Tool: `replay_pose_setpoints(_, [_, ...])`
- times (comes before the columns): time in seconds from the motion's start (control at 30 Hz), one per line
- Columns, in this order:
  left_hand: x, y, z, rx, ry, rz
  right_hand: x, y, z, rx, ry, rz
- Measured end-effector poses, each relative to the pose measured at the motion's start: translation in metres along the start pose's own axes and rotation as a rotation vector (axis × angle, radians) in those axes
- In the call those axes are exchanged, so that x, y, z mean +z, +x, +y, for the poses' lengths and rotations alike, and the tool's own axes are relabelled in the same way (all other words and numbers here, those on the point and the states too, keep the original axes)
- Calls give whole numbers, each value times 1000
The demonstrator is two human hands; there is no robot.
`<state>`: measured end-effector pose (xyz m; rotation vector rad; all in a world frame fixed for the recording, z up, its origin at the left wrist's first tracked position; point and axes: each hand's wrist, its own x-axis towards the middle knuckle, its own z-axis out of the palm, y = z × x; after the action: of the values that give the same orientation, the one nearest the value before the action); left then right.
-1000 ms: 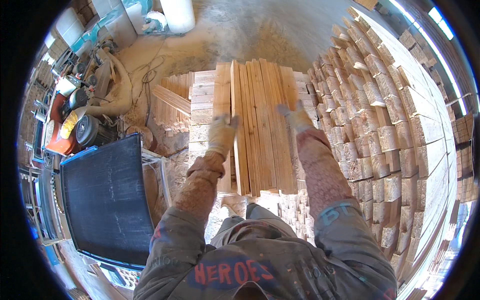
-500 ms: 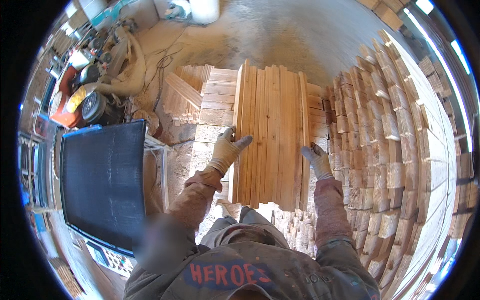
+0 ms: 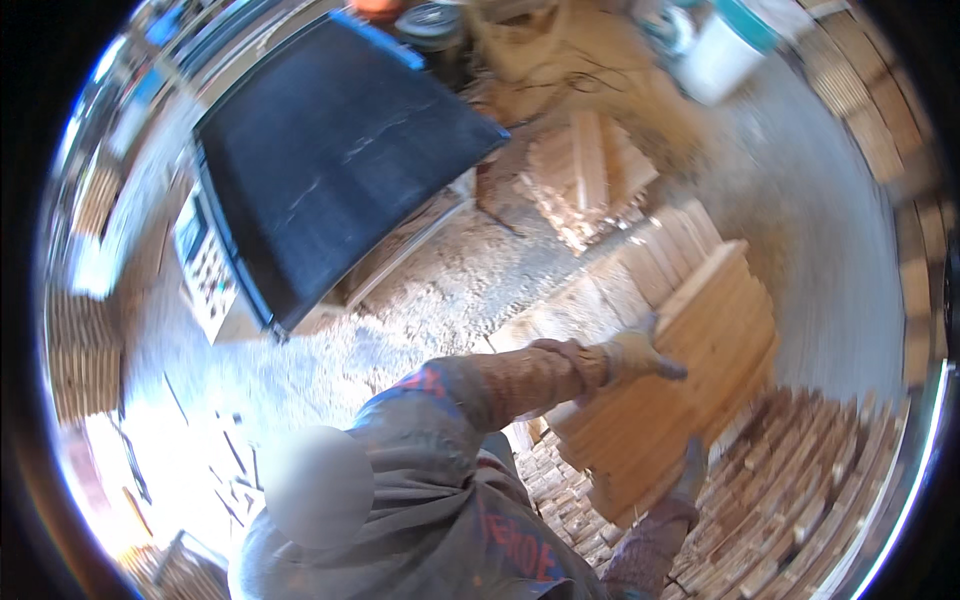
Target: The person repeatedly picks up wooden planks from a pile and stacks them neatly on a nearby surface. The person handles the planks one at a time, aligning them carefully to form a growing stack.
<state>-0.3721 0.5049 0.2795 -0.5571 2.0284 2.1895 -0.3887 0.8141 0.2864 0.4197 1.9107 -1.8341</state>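
Note:
A row of long, light-brown wooden boards [image 3: 690, 350] lies packed side by side to my right, slanting in the view, with uneven ends. My gloved left hand [image 3: 635, 358] grips its left side, the thumb stretched over the top and the fingers along the outer edge. On the opposite side my gloved right hand [image 3: 690, 472] clasps the boards, its fingers blurred and pointing up along them. Both hands hold the row between them. Pale planks [image 3: 625, 280] show beside and beneath it. Whether the row touches these planks cannot be made out.
Stacked rough lumber [image 3: 790, 490] rises close to my right hand. A large dark panel on a stand [image 3: 350, 160] is at the upper left. Beyond the planks sits a smaller pile of boards [image 3: 590, 175]. A white bucket [image 3: 725, 65] stands at the far right.
The view has swung left, so the boards, planks and lumber appear lower right and turned. The dark panel now sits higher. My hands remain on opposite sides of the boards.

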Motion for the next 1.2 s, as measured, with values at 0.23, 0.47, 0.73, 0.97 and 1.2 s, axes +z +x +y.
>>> replay_pose_setpoints(0.23, [-120, -114, -22, 82, -360, 119, 70, 5, -43, -84, -397, -383])
replay_pose_setpoints(0.47, [-273, -292, -95, 370, -748, 727, 374, -8, 5, -79, -525, -704])
replay_pose_setpoints(0.73, [-460, -436, -296, 413, -626, 1228, 733, -110, 210, 82, -648, -1353])
replay_pose_setpoints(0.97, [-541, -442, -403, -533, -92, 1351, 803, -124, 348, -496, -1487, -1234])
replay_pose_setpoints(1.2, [-543, -439, -389, -511, 77, 1459, 818, -119, 365, -498, -1292, -1213])
